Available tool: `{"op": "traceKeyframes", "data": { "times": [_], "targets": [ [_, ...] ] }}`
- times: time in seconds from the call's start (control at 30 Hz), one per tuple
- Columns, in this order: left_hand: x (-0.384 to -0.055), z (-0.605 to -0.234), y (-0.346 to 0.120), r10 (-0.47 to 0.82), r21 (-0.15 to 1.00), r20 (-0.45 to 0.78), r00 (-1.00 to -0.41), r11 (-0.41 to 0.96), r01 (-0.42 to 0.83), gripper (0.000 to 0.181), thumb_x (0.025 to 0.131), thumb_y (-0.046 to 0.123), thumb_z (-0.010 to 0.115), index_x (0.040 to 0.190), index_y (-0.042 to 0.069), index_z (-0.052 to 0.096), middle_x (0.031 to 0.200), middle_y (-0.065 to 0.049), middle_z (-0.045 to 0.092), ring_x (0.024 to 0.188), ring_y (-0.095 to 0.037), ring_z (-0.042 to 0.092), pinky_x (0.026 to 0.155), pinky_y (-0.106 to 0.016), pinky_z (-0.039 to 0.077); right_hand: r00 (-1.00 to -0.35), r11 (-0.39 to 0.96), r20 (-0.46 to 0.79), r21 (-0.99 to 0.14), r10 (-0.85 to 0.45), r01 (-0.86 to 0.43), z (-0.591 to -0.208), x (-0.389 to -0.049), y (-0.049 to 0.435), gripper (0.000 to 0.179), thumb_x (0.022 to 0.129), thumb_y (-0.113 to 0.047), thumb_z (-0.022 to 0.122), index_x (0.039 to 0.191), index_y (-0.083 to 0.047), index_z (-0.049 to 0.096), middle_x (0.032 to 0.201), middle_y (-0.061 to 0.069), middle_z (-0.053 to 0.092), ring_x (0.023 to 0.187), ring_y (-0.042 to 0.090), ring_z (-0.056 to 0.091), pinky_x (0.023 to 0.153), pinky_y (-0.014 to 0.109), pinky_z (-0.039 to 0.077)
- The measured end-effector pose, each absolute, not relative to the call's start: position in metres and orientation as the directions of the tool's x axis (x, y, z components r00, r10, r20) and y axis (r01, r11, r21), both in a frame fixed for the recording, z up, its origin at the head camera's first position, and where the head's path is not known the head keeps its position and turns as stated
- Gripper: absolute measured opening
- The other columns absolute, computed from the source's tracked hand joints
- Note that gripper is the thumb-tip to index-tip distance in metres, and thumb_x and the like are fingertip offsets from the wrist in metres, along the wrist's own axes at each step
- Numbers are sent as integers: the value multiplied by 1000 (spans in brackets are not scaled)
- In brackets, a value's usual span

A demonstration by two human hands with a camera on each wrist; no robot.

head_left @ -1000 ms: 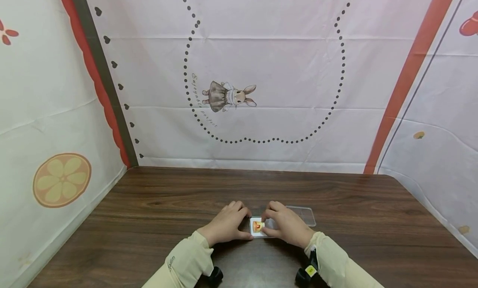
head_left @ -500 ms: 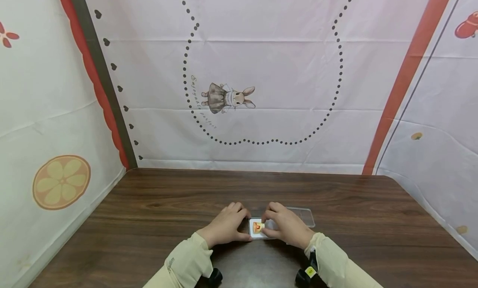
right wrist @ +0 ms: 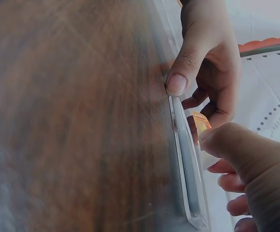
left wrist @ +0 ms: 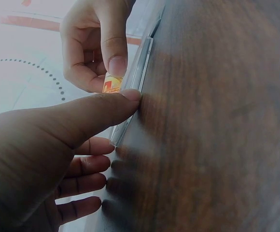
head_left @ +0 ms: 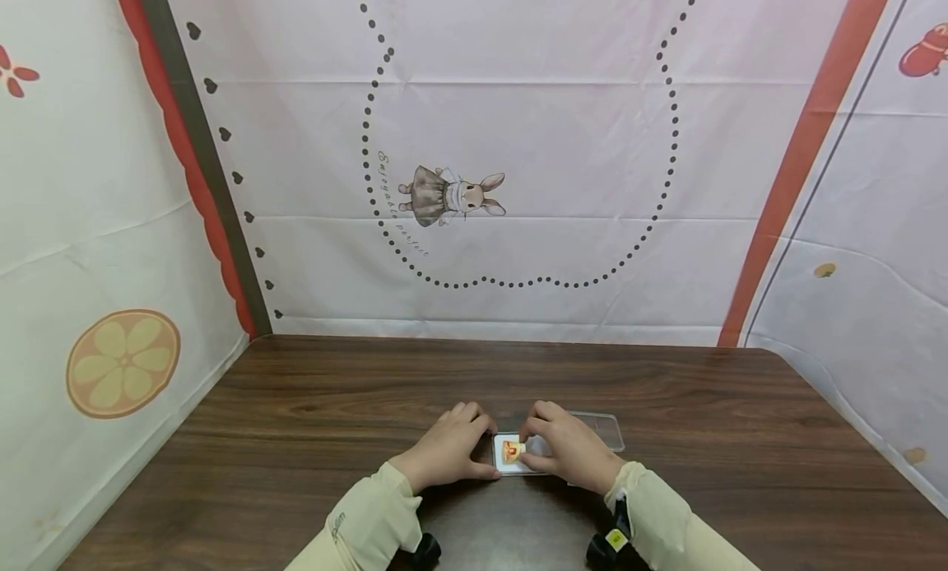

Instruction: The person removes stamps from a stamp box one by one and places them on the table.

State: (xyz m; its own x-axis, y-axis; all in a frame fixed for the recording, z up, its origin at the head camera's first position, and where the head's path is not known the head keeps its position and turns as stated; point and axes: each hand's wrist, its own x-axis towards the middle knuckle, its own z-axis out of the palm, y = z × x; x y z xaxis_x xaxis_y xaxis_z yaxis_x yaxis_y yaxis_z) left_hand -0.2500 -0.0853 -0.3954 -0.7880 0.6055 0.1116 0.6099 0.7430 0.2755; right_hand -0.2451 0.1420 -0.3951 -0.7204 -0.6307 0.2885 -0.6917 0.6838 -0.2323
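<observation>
A shallow clear-edged case (head_left: 511, 470) with a white inside lies on the table. My left hand (head_left: 448, 449) grips its left end, the thumb on the near edge and the fingers at the far side. Over the case, my right hand (head_left: 569, 447) pinches a small orange-and-yellow packet (head_left: 512, 450) between thumb and fingers. In the right wrist view the packet (right wrist: 201, 122) shows a serrated edge and stands tilted above the case (right wrist: 183, 159). Part of the packet and the right half of the case are hidden behind the right hand.
A clear plastic lid-like piece (head_left: 611, 429) lies flat on the table behind the right hand. The brown wood-grain table (head_left: 333, 382) ends at a printed white cloth (head_left: 563, 160) behind and at both sides.
The whole scene sits slightly lower in view than a second ago. Both hands keep their places on the case and the packet.
</observation>
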Motion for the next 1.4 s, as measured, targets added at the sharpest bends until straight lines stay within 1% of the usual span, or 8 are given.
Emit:
{"op": "traceKeyframes", "data": {
  "times": [0.23,0.43,0.7,1.0,1.23,1.4],
  "targets": [
    [-251,-396,-86,607,273,114,-786,742,613,51,79,48,75,116,15,61,105,3,51,93,-11,45,85,-33,41,-716,681,299,-231,-630,-695,-395,-245,142,12,87,-31,71,92,-21,66,90,-7,51,77,1,41,67,20,43],
    [-251,-397,-86,607,275,114,-786,741,612,50,79,47,75,116,15,61,106,3,51,94,-11,45,85,-34,42,-726,689,292,-235,-623,-686,-395,-245,142,12,87,-31,70,92,-22,66,90,-8,50,77,1,41,68,20,43],
    [-250,-397,-86,607,270,123,-785,741,615,51,79,47,76,116,15,62,106,3,52,94,-12,46,85,-34,42,-701,665,314,-229,-640,-710,-395,-244,142,11,88,-30,70,92,-20,66,89,-7,49,77,1,41,67,20,43],
    [-250,-396,-86,607,272,123,-785,740,615,51,79,47,76,115,15,62,106,3,52,94,-12,46,84,-33,42,-694,664,324,-216,-644,-716,-395,-245,144,12,88,-30,70,91,-20,67,88,-8,49,77,1,41,66,20,42],
    [-250,-397,-86,607,273,123,-785,740,615,51,79,46,76,115,14,62,106,3,52,95,-12,46,85,-34,42,-728,694,296,-228,-619,-683,-394,-244,144,12,87,-32,71,91,-22,67,89,-9,49,75,0,39,66,18,41],
    [-249,-396,-86,607,283,115,-786,739,612,51,79,46,76,116,14,62,106,3,52,94,-12,46,85,-34,42,-734,698,290,-234,-615,-677,-393,-243,145,12,87,-31,71,92,-22,67,89,-9,49,76,0,39,65,18,40]
  ]
}}
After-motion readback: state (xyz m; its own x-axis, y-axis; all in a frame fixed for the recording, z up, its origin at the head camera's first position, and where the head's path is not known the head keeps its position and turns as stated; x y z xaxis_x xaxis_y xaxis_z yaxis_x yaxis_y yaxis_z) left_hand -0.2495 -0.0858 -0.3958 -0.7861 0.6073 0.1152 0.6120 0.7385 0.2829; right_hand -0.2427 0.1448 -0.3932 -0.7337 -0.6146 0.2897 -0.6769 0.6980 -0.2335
